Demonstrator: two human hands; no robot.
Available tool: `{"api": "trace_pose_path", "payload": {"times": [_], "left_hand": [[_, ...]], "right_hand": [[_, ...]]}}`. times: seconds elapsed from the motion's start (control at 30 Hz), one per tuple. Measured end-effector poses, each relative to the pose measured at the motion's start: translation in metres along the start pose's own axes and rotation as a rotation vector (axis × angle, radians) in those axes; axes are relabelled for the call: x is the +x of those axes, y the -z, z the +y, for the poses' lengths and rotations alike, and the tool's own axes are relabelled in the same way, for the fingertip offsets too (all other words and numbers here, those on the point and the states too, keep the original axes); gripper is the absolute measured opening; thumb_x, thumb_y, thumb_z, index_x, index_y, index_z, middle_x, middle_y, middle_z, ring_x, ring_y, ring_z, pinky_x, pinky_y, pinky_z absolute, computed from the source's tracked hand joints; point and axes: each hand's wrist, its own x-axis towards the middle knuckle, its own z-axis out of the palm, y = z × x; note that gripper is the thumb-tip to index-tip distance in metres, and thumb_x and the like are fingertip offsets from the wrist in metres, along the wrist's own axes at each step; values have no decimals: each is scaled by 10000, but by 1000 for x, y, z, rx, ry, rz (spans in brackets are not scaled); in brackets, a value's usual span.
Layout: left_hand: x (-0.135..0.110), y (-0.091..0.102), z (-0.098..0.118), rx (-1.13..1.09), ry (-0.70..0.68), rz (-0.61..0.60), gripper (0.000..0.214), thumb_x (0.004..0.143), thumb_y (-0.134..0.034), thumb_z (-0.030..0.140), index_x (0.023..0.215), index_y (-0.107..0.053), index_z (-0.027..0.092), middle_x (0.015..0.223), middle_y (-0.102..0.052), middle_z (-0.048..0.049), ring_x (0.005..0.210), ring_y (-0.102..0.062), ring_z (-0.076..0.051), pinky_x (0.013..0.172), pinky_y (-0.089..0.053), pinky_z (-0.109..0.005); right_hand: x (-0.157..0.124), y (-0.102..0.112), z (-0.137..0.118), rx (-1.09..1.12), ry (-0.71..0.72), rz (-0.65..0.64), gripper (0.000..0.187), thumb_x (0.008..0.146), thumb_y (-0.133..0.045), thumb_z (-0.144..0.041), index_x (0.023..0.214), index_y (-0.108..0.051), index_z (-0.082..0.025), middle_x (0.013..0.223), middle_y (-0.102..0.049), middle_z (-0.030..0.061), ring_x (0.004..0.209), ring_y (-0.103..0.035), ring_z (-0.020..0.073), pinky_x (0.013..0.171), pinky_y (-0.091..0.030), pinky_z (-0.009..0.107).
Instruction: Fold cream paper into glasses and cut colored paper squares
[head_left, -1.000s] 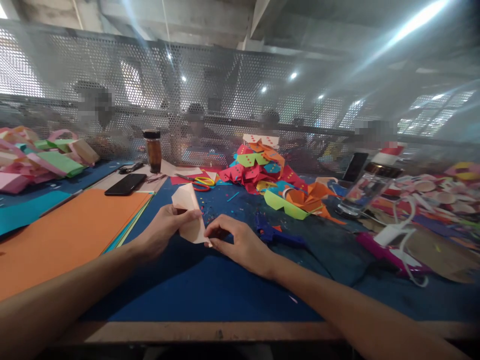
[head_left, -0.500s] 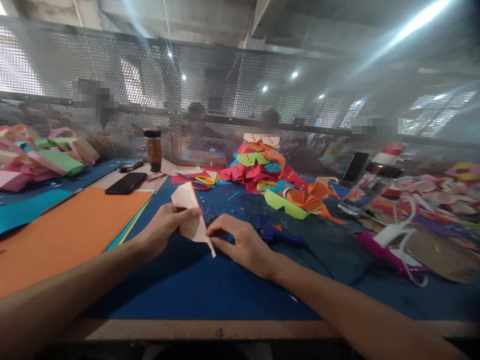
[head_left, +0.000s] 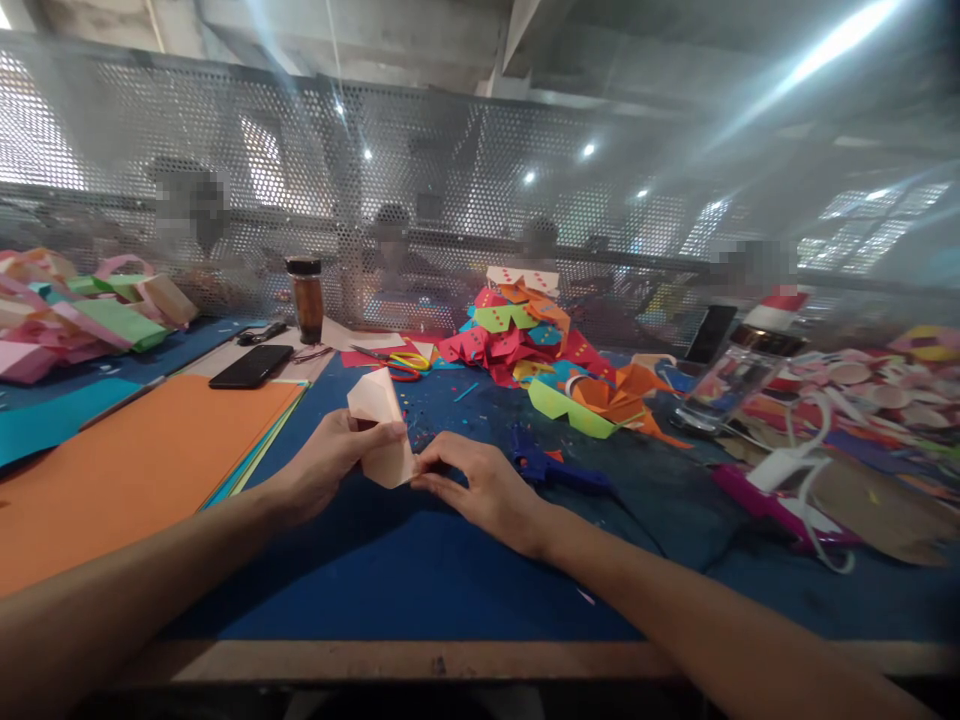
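Note:
A folded piece of cream paper (head_left: 386, 462) is held up over the blue tabletop (head_left: 390, 590). My left hand (head_left: 322, 462) grips its left side, thumb laid across the front and fingers behind. At the paper's lower right corner my right hand (head_left: 480, 485) pinches the edge between thumb and fingertips. Just right of that hand lies a blue glue gun (head_left: 562, 472) with its cord trailing toward me. Beyond the paper rest scissors (head_left: 409, 365) with yellow and red handles, among small paper scraps.
Orange sheets (head_left: 157, 450) and a black phone (head_left: 251, 367) are at left, near a bottle of brown liquid (head_left: 307, 300). Colourful folded paper pieces (head_left: 510, 330) are heaped at centre back. A clear bottle (head_left: 739, 375) and a magenta-and-white power strip (head_left: 784, 510) stand to the right.
The narrow strip that stuck out below the paper's right edge no longer shows; that edge now looks folded in. The paper has tilted slightly, with both hands still on it.

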Motion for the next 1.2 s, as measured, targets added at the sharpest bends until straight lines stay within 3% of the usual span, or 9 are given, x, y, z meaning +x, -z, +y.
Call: {"api": "trace_pose_path", "payload": {"times": [0.13, 0.4, 0.87, 1.2], "left_hand": [[0, 1, -3, 17, -23, -35, 278, 719, -750, 381, 691, -710, 107, 682, -714, -83, 582, -605, -158, 566, -441, -244], [0, 0, -5, 13, -16, 1, 261, 712, -764, 384, 713, -709, 128, 671, -689, -33, 578, -574, -135, 561, -413, -228], [4, 4, -12, 13, -39, -24, 239, 706, -769, 360, 712, -714, 127, 655, -670, -28, 574, -566, -134, 568, -435, -236], [1, -1, -7, 58, -86, -2, 224, 700, -757, 347, 698, -729, 124, 649, -672, -24, 609, -582, -142, 616, -449, -249]], "right_hand": [[0, 1, 0, -19, -31, -30, 100, 913, -601, -299, 921, -626, -203, 904, -649, 25, 825, -600, 149, 761, -472, 298], [2, 1, -3, 11, -85, -21, 52, 880, -641, -243, 867, -624, -195, 864, -646, 11, 819, -606, 148, 761, -463, 284], [3, 3, -12, 205, -306, -21, 100, 813, -682, -245, 782, -607, -188, 793, -672, 5, 752, -612, 145, 711, -477, 288], [4, 1, -2, 315, -383, -55, 161, 799, -694, -301, 779, -592, -177, 754, -635, -1, 710, -573, 137, 656, -437, 268]]}}
